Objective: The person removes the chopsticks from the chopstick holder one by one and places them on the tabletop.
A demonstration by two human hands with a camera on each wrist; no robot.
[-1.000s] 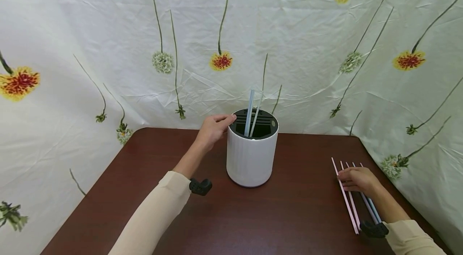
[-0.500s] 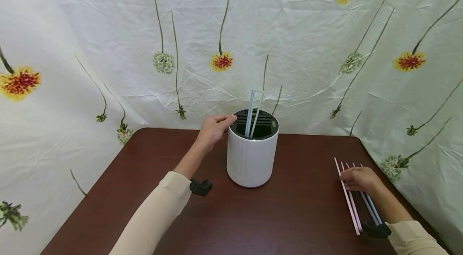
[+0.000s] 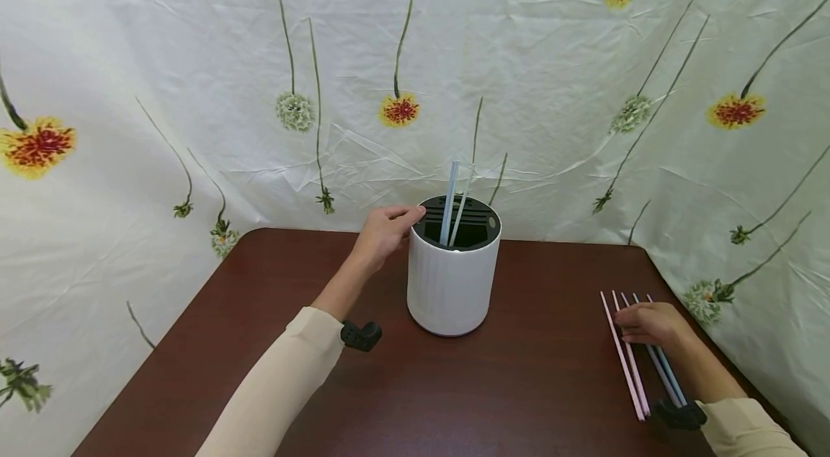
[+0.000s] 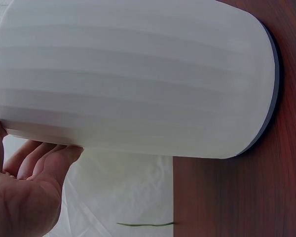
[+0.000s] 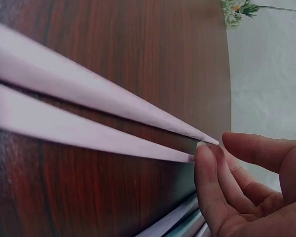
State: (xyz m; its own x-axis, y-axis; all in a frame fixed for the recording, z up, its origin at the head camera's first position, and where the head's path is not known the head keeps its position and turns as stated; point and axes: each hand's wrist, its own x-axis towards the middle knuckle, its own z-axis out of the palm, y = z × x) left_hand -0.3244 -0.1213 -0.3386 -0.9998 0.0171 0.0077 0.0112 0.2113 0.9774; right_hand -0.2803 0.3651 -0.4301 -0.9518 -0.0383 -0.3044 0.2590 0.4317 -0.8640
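Observation:
A white round utensil holder [image 3: 449, 291] with a dark slotted top stands upright at the table's back middle. My left hand [image 3: 384, 232] grips its left rim, thumb over the top edge and fingers against the outer wall. A light blue straw [image 3: 449, 201] and a thin pale straw [image 3: 462, 205] lean up out of the opening. At the right, my right hand [image 3: 651, 324] hovers low over a row of straws. Two pink straws [image 5: 113, 101] lie side by side, their far ends at my fingertips. My thumb stands apart from the index finger.
Purple and blue straws [image 3: 669, 374] lie partly under my right hand, near the right edge of the brown table [image 3: 519, 399]. A white flower-printed cloth [image 3: 551, 46] hangs behind and along both sides of the table.
My right hand has lowered the outer pink straw onto the table, let it go and shifted slightly right toward the second one. The left hand stays at the rim.

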